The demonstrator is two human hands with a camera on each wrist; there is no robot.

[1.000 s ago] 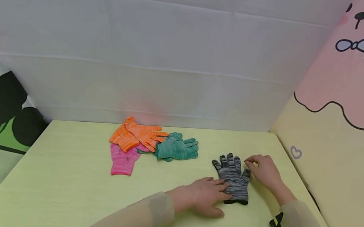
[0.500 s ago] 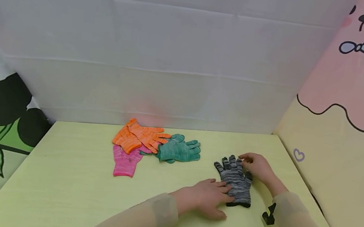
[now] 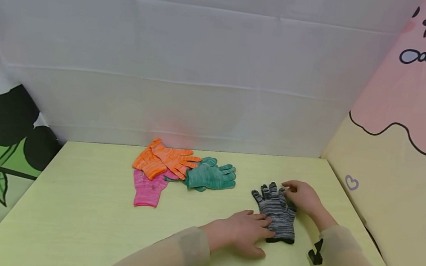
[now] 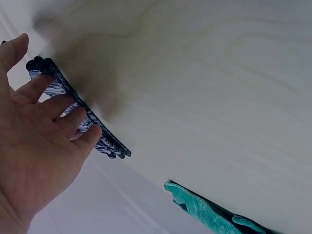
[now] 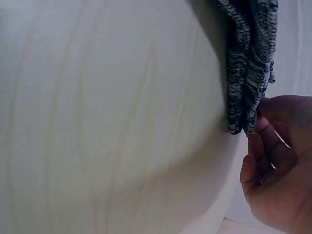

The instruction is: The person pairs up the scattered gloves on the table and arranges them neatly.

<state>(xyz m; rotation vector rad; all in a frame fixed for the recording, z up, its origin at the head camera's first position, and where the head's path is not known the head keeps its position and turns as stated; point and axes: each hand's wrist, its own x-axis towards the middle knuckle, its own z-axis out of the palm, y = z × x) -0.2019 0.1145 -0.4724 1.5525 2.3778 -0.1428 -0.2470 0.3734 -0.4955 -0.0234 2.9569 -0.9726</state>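
A grey-and-black striped knit glove [image 3: 280,217] lies on the right side of the table, fingers toward the back wall and dark cuff toward me. My left hand [image 3: 241,233] rests over the glove's left edge near the cuff. Its fingers stretch out across the knit, as the left wrist view of the hand [image 4: 48,126] also shows. At the far end, my right hand [image 3: 304,196] pinches the tip of one glove finger between thumb and forefinger. The right wrist view shows two knit layers of the glove [image 5: 251,63] hanging together beside that hand [image 5: 280,161].
To the left, orange gloves [image 3: 170,158] overlap a pink glove [image 3: 147,193] and green gloves [image 3: 211,177]. A white cloth wall [image 3: 207,59] stands along the table's back edge. Printed panels flank both sides, the pink one [image 3: 413,102] close to my right arm.
My right hand has moved left from beside the glove onto its fingertips and now pinches one. The left hand keeps its place on the glove. The head view has shifted slightly.
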